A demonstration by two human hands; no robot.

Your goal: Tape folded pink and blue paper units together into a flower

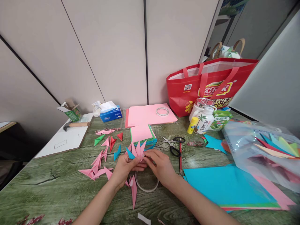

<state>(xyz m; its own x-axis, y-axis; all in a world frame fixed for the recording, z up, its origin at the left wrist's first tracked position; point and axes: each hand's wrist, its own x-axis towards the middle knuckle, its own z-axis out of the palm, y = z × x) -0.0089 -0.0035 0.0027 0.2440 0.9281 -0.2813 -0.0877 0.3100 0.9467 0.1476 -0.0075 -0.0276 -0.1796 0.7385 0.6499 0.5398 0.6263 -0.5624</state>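
Note:
Both hands meet over the middle of the table around a fan-like folded paper piece [138, 150], pink in the centre with blue points at its sides. My left hand [125, 167] grips it from the left, thumb in front and fingers curled beneath. From the right, my right hand [158, 161] pinches its lower edge, with the fingertips partly hidden. Below the hands lies a roll of white tape [147, 184], and beside it a folded pink paper piece [133, 191]. More pink folded pieces [96, 168] are scattered left of my left hand, with a blue one [117, 152] nearby.
Behind the hands sits a stack of square paper [140, 133]. Scissors [175, 146] and a red pencil [180, 161] lie right of it. Blue sheets [225, 184], a plastic bag [243, 147], a glue stick [192, 125] and a red bag [180, 90] occupy the right. A hammer [77, 124] rests far left.

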